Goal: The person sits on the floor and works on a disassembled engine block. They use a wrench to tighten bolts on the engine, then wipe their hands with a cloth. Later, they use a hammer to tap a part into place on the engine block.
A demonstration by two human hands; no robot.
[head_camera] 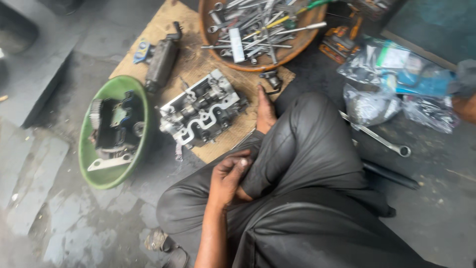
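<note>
Left hand point(229, 179) is curling loosely on the trouser leg point(307, 149), gripping nothing; right hand out of view. Engine head point(202, 111) is sitting on the board point(148, 30), keeping it off the floor point(59, 208), spanners in the tray point(206, 30) lying within reach.

Dark grey, slightly shiny trousers point(317, 164) are worn; left hand point(229, 179) & forearm bare, no sleeve seen; foot point(265, 110) bare, grimy.

A grimy grey metal cylinder head point(202, 110) with exposed valve springs lies tilted on the brown wooden board point(163, 20), beside a green bowl point(106, 176).
</note>
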